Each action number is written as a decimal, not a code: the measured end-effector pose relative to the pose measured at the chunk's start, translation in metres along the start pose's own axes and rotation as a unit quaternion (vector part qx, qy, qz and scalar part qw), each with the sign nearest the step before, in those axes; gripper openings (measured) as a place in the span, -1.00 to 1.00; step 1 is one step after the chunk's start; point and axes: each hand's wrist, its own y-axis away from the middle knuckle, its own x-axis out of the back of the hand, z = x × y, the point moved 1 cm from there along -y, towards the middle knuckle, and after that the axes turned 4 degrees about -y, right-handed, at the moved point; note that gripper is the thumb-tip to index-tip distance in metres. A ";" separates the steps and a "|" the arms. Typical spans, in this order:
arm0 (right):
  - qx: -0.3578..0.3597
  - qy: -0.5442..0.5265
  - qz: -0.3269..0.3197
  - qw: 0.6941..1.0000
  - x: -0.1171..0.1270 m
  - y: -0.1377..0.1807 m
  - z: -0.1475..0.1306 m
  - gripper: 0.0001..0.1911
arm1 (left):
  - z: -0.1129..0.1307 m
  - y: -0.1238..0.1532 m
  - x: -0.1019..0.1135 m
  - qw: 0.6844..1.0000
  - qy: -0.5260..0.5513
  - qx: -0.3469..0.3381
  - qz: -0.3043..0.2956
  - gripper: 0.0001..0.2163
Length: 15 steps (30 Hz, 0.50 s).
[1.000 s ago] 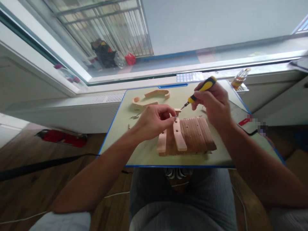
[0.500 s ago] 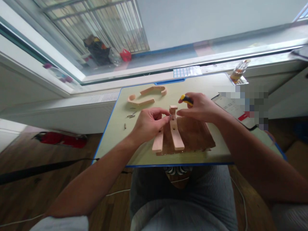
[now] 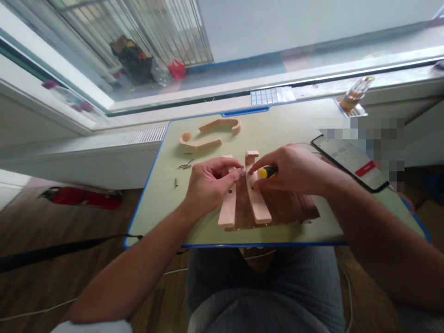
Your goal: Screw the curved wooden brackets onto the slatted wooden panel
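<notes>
My left hand [image 3: 210,181] pinches a small metal fastener [image 3: 242,168], perhaps a screw, beside the upper part of a pale wooden strip [image 3: 259,208] with holes and a hooked far end. In my right hand [image 3: 289,169] a screwdriver [image 3: 268,172] with a yellow and black handle is tucked under the fingers; its shaft is hidden. The right fingertips touch or nearly touch that strip near a hole. A second wooden strip [image 3: 228,210] lies parallel, partly covered by my left hand. Both strips rest on a shiny brown panel [image 3: 294,208].
Two hooked wooden pieces [image 3: 200,144] lie toward the back of the small blue-edged table [image 3: 156,203]. Several metal screws [image 3: 185,164] and a short pin [image 3: 176,182] are at the left. A phone [image 3: 350,162] lies at the right, and a bottle [image 3: 356,98] stands beyond the back right corner.
My right hand has come down and slightly toward me, bringing its fingers to the wooden strip; the screwdriver handle is lower. The left hand keeps its pinch. The view has shifted slightly.
</notes>
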 end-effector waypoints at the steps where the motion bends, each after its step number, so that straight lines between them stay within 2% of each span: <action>1: -0.007 -0.001 -0.001 1.000 -0.001 -0.001 0.001 -0.69 | 0.000 0.000 -0.001 1.000 -0.005 -0.001 -0.001 -0.91; 7: -0.027 -0.006 0.012 1.000 -0.005 -0.001 0.006 -0.54 | -0.006 -0.002 -0.003 1.000 -0.002 0.009 -0.020 -0.91; 15: -0.023 0.013 0.002 1.000 -0.004 0.000 0.007 -0.59 | -0.008 0.002 -0.004 1.000 -0.010 -0.009 -0.009 -0.92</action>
